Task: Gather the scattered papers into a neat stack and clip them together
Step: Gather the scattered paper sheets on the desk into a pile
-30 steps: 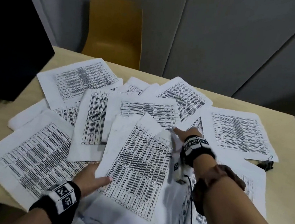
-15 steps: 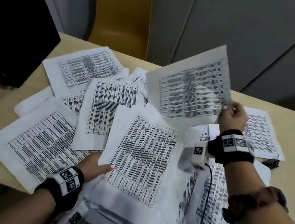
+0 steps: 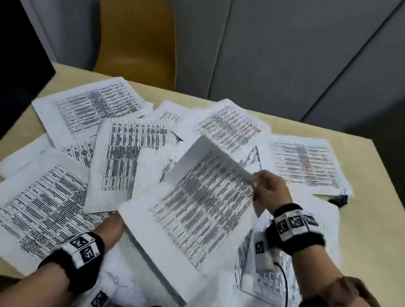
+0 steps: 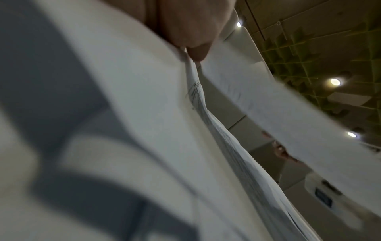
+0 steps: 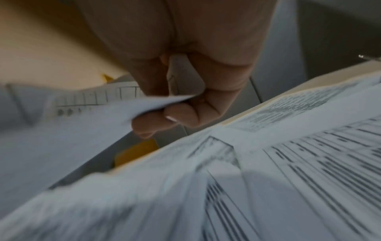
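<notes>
Printed sheets (image 3: pixel 92 109) lie scattered over the pale wooden table (image 3: pixel 381 226). My right hand (image 3: pixel 265 186) pinches the corner of one sheet (image 3: pixel 202 204) and holds it tilted just above the pile near the table's front. The right wrist view shows thumb and fingers of that hand (image 5: pixel 164 106) closed on the sheet's corner (image 5: pixel 103 114). My left hand (image 3: pixel 110 228) is at the pile's near left edge, its fingers hidden under the held sheet. In the left wrist view its fingertips (image 4: pixel 195 52) pinch sheet edges (image 4: pixel 198 91). A black binder clip (image 3: pixel 339 199) lies at the right.
A yellow chair (image 3: pixel 136 38) stands behind the table's far edge. A black monitor (image 3: pixel 5 65) is at the far left. Grey wall panels (image 3: pixel 285 48) close off the back. A black cable (image 3: pixel 286 291) hangs from my right wrist.
My right hand picked a sheet from the middle of the table, lifted it high, and now has brought it down and nearer, over the pile by my left hand. The left hand stayed put.
</notes>
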The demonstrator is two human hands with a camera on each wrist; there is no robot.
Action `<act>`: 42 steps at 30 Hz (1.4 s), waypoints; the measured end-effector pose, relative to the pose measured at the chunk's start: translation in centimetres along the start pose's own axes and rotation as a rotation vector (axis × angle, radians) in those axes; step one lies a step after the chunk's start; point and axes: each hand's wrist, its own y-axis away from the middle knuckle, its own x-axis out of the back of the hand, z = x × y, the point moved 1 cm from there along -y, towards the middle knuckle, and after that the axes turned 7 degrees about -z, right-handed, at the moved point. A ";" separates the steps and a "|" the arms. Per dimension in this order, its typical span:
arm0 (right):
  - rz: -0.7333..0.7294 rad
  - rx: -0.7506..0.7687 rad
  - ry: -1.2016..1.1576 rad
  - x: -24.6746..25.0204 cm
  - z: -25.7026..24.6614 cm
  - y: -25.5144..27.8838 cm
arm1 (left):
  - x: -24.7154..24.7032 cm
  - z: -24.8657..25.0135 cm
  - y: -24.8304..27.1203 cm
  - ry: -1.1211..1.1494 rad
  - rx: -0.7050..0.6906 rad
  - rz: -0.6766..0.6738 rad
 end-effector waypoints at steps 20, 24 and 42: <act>0.442 -0.933 0.149 5.2 9.7 11.0 | 0.4 -2.6 -1.0 -0.140 -0.144 -0.006; 0.404 -0.891 0.153 4.8 10.6 12.6 | 0.5 -2.7 -1.5 -0.097 -0.135 -0.031; 0.235 -0.806 0.110 -0.4 7.0 11.9 | 0.1 -2.4 -0.8 -0.143 -0.222 -0.054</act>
